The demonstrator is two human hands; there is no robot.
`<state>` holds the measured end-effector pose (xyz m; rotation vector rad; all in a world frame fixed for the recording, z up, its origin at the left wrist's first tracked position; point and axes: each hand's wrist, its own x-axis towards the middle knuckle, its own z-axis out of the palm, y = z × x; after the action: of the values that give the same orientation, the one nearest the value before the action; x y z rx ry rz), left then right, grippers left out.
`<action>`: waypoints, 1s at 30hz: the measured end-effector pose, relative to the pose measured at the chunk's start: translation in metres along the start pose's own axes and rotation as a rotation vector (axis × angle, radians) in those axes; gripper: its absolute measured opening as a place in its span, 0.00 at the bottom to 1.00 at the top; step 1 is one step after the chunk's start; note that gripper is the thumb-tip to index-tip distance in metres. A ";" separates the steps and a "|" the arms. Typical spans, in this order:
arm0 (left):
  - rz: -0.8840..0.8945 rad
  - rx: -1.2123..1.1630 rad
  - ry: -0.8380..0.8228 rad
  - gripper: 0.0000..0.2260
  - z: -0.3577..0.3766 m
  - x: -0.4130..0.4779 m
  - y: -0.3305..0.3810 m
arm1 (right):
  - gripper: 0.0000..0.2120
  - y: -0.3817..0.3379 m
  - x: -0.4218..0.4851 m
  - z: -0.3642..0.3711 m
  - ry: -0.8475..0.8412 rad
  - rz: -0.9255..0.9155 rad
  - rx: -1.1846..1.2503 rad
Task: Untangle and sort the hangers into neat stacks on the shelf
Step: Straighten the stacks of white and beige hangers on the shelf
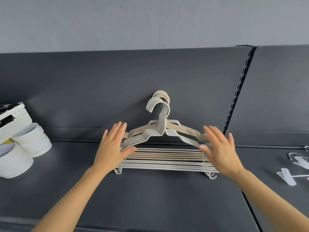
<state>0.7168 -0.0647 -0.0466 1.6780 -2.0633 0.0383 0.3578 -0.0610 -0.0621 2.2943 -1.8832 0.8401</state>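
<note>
Between my fingers [119, 131] lies the stack of white and beige coated-wire hangers [163, 158] on the dark grey shelf [150, 198]; left hand [113, 146] and right hand [220, 148] flank its ends, fingers straight and apart, probably squaring it.

The hangers [164, 156] lay stacked on the shelf [150, 198], hooks toward the back panel [100, 89] — left hand [112, 148] at one end, right hand [220, 153] at the other. Tape rolls [31, 139] sat far left, clip hangers [294, 168] far right.
</note>
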 end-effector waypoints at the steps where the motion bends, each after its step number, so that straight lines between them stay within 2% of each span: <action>1: -0.088 -0.071 0.042 0.39 0.003 -0.006 -0.010 | 0.31 0.008 -0.005 0.000 0.028 0.093 0.070; 4: -0.413 -0.307 0.091 0.32 0.011 -0.019 -0.028 | 0.29 0.023 -0.019 0.002 0.031 0.372 0.284; 7: -0.551 -0.501 0.062 0.29 0.017 -0.023 -0.027 | 0.25 0.019 -0.025 0.005 0.011 0.498 0.508; 11: -0.573 -0.576 0.102 0.25 0.022 -0.021 -0.022 | 0.22 0.010 -0.024 0.013 0.023 0.513 0.484; 24: -0.579 -0.640 0.097 0.21 0.022 -0.022 -0.024 | 0.25 0.006 -0.022 0.009 0.002 0.602 0.545; 30: -0.582 -0.785 0.061 0.21 0.016 -0.024 -0.035 | 0.23 0.023 -0.027 0.003 -0.002 0.656 0.783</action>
<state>0.7470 -0.0569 -0.0795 1.6216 -1.2064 -0.7856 0.3344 -0.0437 -0.0838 1.9076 -2.7069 1.9342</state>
